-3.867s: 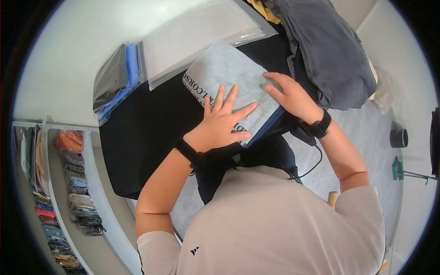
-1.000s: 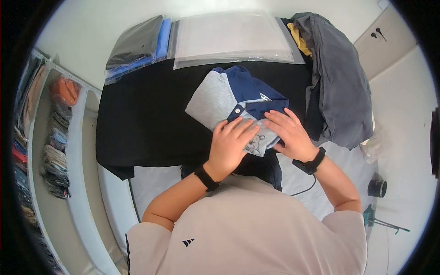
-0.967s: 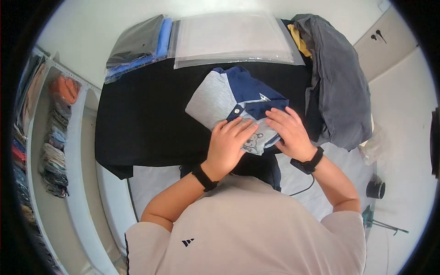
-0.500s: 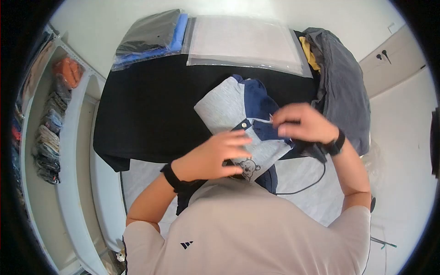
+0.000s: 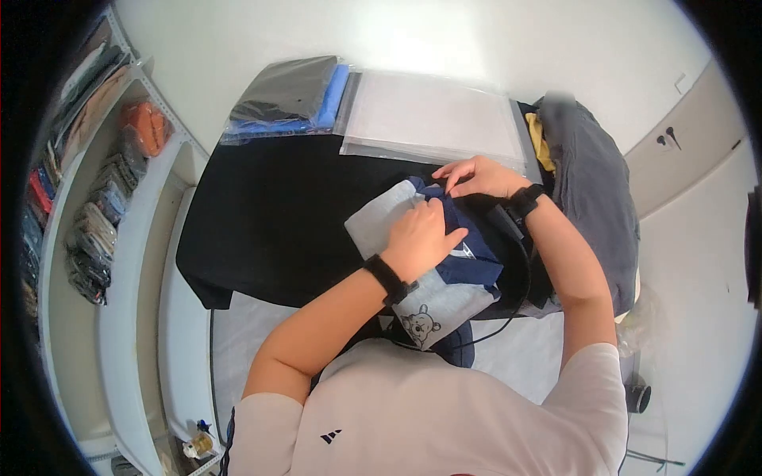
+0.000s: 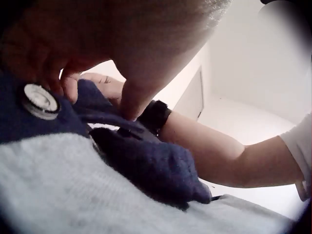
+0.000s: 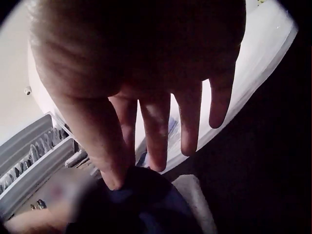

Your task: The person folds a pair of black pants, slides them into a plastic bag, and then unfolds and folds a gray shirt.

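A folded grey and navy collared shirt (image 5: 448, 297) lies on the black-covered table, its near end hanging over the front edge. It has a bear print near that end and a white button (image 6: 40, 99) on the navy placket. My left hand (image 5: 418, 238) is over the collar area, fingers curled onto the navy cloth and thumb spread to the right. Just beyond it, my right hand (image 5: 476, 176) pinches the navy collar edge between thumb and forefinger. In the right wrist view its other fingers (image 7: 190, 126) extend loosely over the cloth.
Flat clear plastic bags (image 5: 432, 115) lie along the back of the black table (image 5: 262, 214). Bagged blue and dark clothes (image 5: 290, 99) sit at back left. A grey garment pile (image 5: 591, 174) covers the right side. Shelves (image 5: 131, 262) with packed clothes stand at left.
Both hands have lifted from the shirt's near part and moved up to its collar, the right hand now pinching there. The shirt, turned from its printed side earlier, shows its collar side; the head view has shifted.
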Demonstrator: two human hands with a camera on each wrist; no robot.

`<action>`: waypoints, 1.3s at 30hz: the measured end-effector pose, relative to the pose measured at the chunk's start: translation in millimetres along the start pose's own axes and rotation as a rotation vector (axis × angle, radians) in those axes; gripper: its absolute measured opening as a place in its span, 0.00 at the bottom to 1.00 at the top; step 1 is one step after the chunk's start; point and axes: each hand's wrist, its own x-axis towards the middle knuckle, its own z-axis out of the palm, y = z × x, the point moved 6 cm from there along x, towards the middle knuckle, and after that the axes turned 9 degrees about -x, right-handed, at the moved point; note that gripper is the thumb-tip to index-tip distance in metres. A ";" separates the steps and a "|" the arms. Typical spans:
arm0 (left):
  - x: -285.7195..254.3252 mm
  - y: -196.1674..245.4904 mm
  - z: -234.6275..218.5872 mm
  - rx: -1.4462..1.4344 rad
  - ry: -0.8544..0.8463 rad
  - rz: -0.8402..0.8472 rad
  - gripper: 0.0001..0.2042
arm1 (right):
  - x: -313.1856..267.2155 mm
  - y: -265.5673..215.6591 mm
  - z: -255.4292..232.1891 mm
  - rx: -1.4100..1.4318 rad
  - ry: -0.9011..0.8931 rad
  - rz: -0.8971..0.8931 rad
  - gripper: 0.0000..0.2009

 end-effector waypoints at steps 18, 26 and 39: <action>13.4 -5.5 -2.9 0.019 -0.011 -0.245 0.16 | 16.1 8.0 11.2 0.161 -0.031 0.076 0.06; 10.0 -54.5 7.7 -0.448 0.007 -0.239 0.14 | 9.9 15.6 10.2 0.216 0.005 0.023 0.07; -1.4 -71.0 8.8 -0.953 -0.095 -0.483 0.06 | 13.7 19.6 14.8 0.264 -0.068 0.042 0.08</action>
